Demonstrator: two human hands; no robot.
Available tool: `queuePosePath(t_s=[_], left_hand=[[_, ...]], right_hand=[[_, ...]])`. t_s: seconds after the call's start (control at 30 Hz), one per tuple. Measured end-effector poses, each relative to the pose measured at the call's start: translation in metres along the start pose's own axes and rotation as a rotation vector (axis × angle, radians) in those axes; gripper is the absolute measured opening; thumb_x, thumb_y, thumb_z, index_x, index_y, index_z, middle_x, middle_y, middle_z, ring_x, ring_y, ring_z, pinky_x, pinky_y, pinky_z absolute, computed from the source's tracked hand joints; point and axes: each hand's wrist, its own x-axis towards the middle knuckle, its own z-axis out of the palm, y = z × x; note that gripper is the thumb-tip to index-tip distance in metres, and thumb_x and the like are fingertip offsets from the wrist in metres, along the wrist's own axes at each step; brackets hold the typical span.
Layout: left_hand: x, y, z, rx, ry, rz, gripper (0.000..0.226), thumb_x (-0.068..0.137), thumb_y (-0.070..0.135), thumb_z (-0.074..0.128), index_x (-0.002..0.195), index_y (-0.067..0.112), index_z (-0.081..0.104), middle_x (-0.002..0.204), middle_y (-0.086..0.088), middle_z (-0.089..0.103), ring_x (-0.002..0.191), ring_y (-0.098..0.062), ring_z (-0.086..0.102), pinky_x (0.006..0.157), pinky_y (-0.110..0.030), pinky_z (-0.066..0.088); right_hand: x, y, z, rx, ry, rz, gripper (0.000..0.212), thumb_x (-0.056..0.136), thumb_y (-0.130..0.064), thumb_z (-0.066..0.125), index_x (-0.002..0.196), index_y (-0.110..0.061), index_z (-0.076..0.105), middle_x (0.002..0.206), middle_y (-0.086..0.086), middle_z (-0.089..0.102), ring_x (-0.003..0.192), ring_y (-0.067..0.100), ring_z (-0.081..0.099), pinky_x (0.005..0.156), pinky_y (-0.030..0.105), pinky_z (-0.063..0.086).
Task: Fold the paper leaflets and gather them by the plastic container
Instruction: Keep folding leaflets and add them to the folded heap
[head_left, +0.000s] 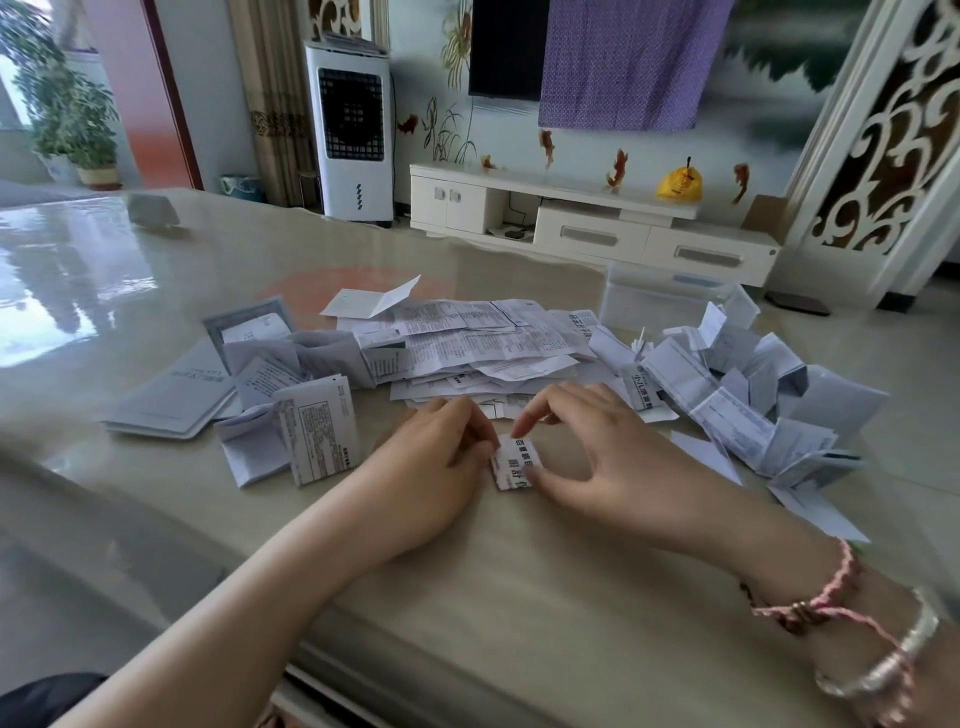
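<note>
Hands meet low, fingers pinching small folded leaflet.

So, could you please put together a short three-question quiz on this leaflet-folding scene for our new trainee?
1. True or false: both hands touch the small folded leaflet.
2. The clear plastic container stands on which side of the table: A) far right, B) near left, C) at the front edge?
3. Which wrist wears the bracelets?

Key:
1. True: the left hand and right hand both pinch it.
2. A.
3. The right.
</note>
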Motion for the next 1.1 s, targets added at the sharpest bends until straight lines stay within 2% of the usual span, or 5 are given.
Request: queuePosePath(t_s=[0.23, 0.37, 0.53, 0.83, 1.1], left_hand=[[0.005, 0.0, -0.001, -0.08, 0.12, -0.03, 0.015, 0.094, 0.01, 0.045, 0.096, 0.02, 0.056, 0.092, 0.008, 0.056, 0.072, 0.001, 0.044, 0.062, -0.006, 0.032], [0.011, 0.002, -0.003, -0.128, 0.186, -0.03, 0.013, 0.092, 0.01, 0.046, 0.093, 0.019, 0.056, 0.091, 0.005, 0.059, 0.067, -0.004, 0.045, 0.058, -0.013, 0.033], [0.02, 0.005, -0.001, -0.158, 0.249, -0.02, 0.01, 0.092, 0.012, 0.049, 0.091, 0.019, 0.055, 0.088, 0.011, 0.055, 0.061, -0.002, 0.044, 0.056, -0.011, 0.034], [0.034, 0.011, 0.006, -0.123, 0.253, 0.005, 0.012, 0.093, 0.013, 0.048, 0.099, 0.018, 0.057, 0.101, 0.008, 0.053, 0.083, -0.006, 0.049, 0.065, -0.016, 0.033], [0.032, 0.005, 0.001, -0.145, 0.304, 0.012, 0.013, 0.093, 0.009, 0.047, 0.096, 0.018, 0.056, 0.091, 0.016, 0.048, 0.078, 0.001, 0.046, 0.066, -0.003, 0.034]], right_hand=[[0.004, 0.009, -0.005, -0.211, -0.009, -0.185, 0.033, 0.086, -0.049, 0.048, 0.109, -0.033, 0.066, 0.103, -0.017, 0.067, 0.103, 0.0, 0.054, 0.092, 0.021, 0.026], [0.006, 0.014, -0.018, -0.332, 0.315, -0.229, 0.008, 0.085, -0.024, 0.069, 0.091, -0.024, 0.074, 0.085, -0.011, 0.067, 0.085, 0.014, 0.057, 0.077, 0.036, 0.043], [0.007, 0.037, -0.043, -0.574, 0.593, 0.04, 0.004, 0.079, -0.014, 0.074, 0.081, -0.016, 0.076, 0.072, -0.001, 0.063, 0.075, 0.025, 0.053, 0.069, 0.031, 0.03], [0.012, 0.054, -0.027, -0.813, 0.158, 0.337, 0.027, 0.088, -0.013, 0.051, 0.099, -0.03, 0.069, 0.102, -0.008, 0.062, 0.112, 0.021, 0.04, 0.073, 0.033, 0.015], [0.017, 0.032, -0.039, -0.789, 0.295, 0.335, 0.025, 0.091, -0.018, 0.044, 0.097, -0.025, 0.067, 0.101, -0.006, 0.058, 0.106, 0.021, 0.043, 0.078, 0.033, 0.023]])
